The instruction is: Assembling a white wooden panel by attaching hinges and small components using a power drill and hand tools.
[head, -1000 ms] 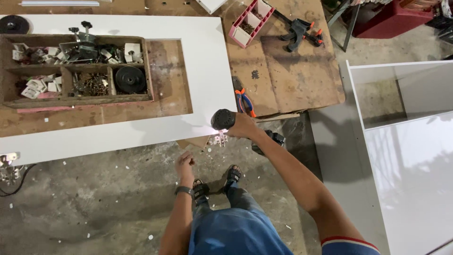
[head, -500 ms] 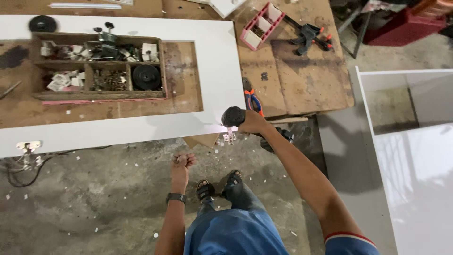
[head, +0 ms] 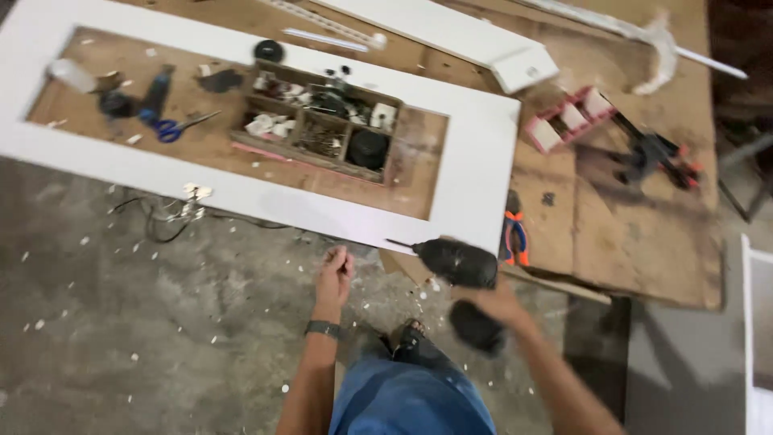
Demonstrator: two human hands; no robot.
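Head view, left to right. Upper left of frame: white frame panel lies flat on a plywood workbench, with bare wood showing through its cutout. Inside the cutout at far left sit a pale bottle, some dark bits and blue-handled scissors. Below the panel's near edge, a tangle of cable lies on the concrete floor, which is littered with white chips.

Centre of the cutout: wooden compartment tray holding screws, small white parts and a black round thing.

Lower centre: left hand hangs over the floor just below the panel edge, fingers curled into a loose fist. Cannot tell whether anything is pinched inside. Dark watch on that wrist. Blue trousers and a dark shoe below.

Right of that: black drill, blurred, bit pointing left and lying just beside the panel's lower right corner. Right hand is wrapped around its grip, fingers closed.

Just right of the corner: orange-handled pliers on the bench. Further right, upper area: red divided box, then a black and orange clamp. Top of frame: white board strips. Far right edge: white cabinet panel.
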